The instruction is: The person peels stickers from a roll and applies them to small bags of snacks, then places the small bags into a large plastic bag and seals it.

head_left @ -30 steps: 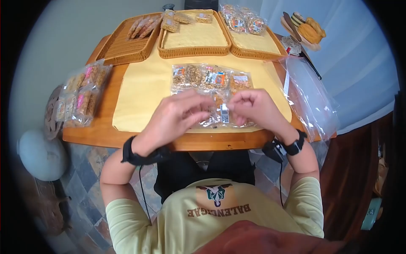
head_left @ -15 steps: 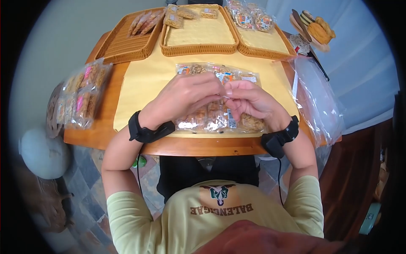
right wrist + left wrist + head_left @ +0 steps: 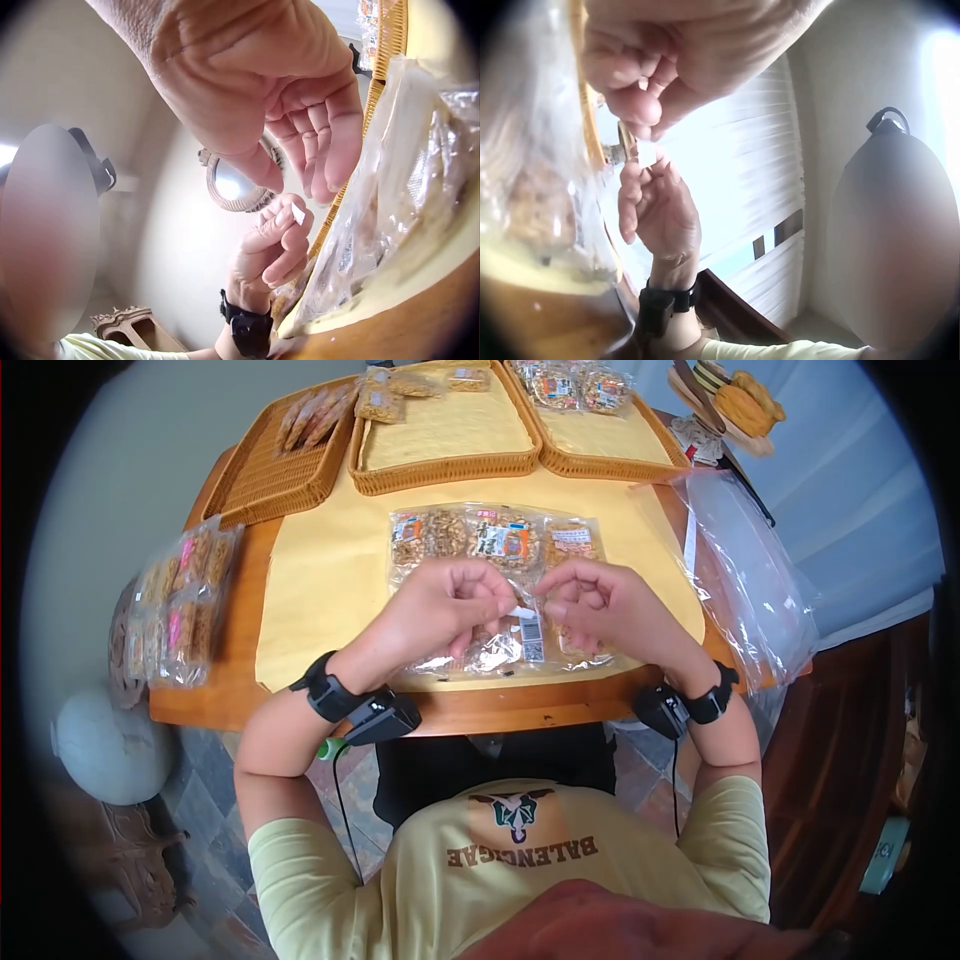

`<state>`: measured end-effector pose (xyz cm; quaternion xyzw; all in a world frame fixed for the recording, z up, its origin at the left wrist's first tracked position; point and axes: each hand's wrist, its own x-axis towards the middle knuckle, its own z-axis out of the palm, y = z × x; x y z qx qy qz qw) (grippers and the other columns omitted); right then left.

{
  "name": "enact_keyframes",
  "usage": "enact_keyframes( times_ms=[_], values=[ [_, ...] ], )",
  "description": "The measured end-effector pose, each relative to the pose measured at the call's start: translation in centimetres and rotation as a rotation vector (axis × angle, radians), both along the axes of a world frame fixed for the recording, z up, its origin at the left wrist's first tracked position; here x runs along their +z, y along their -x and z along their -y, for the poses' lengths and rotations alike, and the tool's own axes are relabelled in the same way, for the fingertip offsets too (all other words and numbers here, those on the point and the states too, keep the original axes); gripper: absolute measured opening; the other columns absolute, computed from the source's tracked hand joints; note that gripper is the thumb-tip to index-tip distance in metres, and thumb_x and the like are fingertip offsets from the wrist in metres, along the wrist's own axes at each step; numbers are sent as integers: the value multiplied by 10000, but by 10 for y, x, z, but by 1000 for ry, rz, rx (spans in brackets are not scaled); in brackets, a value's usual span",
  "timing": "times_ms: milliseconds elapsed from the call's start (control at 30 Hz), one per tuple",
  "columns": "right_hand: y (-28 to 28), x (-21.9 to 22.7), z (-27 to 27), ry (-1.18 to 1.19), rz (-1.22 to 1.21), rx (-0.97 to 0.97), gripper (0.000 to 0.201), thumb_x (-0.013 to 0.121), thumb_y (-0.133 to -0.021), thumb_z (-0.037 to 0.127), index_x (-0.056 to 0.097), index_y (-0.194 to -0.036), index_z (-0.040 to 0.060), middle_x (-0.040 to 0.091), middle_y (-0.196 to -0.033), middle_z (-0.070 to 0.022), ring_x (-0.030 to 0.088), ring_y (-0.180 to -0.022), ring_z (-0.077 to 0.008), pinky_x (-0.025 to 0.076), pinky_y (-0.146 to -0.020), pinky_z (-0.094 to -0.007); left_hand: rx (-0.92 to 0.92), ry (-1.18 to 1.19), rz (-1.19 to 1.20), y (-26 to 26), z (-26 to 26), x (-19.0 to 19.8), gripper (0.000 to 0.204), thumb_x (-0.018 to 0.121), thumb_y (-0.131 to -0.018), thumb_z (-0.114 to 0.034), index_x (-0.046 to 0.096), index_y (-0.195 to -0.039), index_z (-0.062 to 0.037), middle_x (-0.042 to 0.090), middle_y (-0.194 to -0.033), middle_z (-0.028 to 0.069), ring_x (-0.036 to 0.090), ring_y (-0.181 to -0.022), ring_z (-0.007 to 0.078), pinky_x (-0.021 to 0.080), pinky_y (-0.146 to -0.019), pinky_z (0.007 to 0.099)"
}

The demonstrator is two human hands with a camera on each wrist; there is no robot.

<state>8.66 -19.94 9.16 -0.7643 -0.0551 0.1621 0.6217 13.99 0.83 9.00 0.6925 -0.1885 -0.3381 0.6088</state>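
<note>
The left hand (image 3: 445, 605) pinches a small white piece (image 3: 521, 613) between thumb and fingertips, above a clear bag (image 3: 500, 650) of packaged snacks. In the right wrist view the white piece (image 3: 298, 214) sticks out from the fingertips of the left hand (image 3: 266, 247). Close beside it, the right hand (image 3: 610, 605) is held over the bag's right part with fingers loosely bent and nothing seen in them; the right wrist view shows a gap between its thumb and fingers. A printed label (image 3: 532, 638) lies on the bag below the hands.
Three wicker trays (image 3: 445, 478) with snack packs stand at the back. Another filled bag (image 3: 185, 605) lies at the table's left edge, and a clear plastic bag (image 3: 745, 575) at the right. Yellow paper (image 3: 320, 575) covers the middle of the wooden table (image 3: 235, 700).
The hands, together at the fingertips half a second ago, have moved apart. The white piece now shows in the left hand's fingertips. The head view has shifted slightly.
</note>
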Motion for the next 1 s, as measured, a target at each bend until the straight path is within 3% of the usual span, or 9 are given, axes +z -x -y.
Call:
enact_keyframes(
  times_ms=[100, 167, 300, 367, 767, 1000],
  values=[
    [9, -4, 3, 137, 92, -3, 208, 599, -803, 141, 550, -987, 58, 535, -633, 7, 486, -486, -67, 370, -443, -194, -54, -71, -28, 6, 11, -10, 116, 543, -851, -137, 578, -876, -29, 613, -677, 34, 432, -367, 21, 295, -330, 142],
    [13, -8, 4, 364, 335, 15, 201, 603, -781, 124, 551, -970, 81, 527, -599, -6, 488, -481, -92, 377, -450, -230, -33, -74, -44, 8, 13, -6, 130, 539, -855, -146, 580, -887, -28, 609, -664, 34, 430, -362, 21, 294, -325, 143],
    [21, -14, 2, 404, 405, 25, 245, 599, -773, 68, 562, -1016, 78, 505, -638, 17, 411, -487, -48, 345, -470, -190, -38, -102, -79, 5, 9, -6, 175, 527, -865, -182, 586, -917, -25, 602, -618, 38, 420, -343, 24, 292, -310, 151],
    [20, -19, 1, 446, 530, 3, 199, 597, -757, 108, 549, -949, 96, 519, -588, -55, 509, -508, -208, 391, -475, -303, -57, -111, -78, 6, 8, -7, 183, 523, -868, -188, 587, -922, -26, 600, -607, 43, 415, -338, 26, 292, -307, 155],
    [27, -28, -5, 534, 725, 35, 236, 556, -765, 100, 553, -999, 70, 537, -749, -94, 544, -642, -272, 430, -552, -358, -99, -113, -130, 3, 3, -13, 272, 434, -910, -227, 566, -1002, -7, 603, -587, 75, 390, -305, 43, 290, -299, 159],
    [30, -29, -6, 521, 721, 27, 247, 553, -772, 105, 555, -1017, 68, 531, -739, -95, 544, -650, -281, 434, -547, -372, -86, -65, -220, 3, -6, -14, 306, 409, -922, -251, 547, -1046, -7, 602, -584, 75, 367, -294, 47, 280, -298, 155]
  ],
)
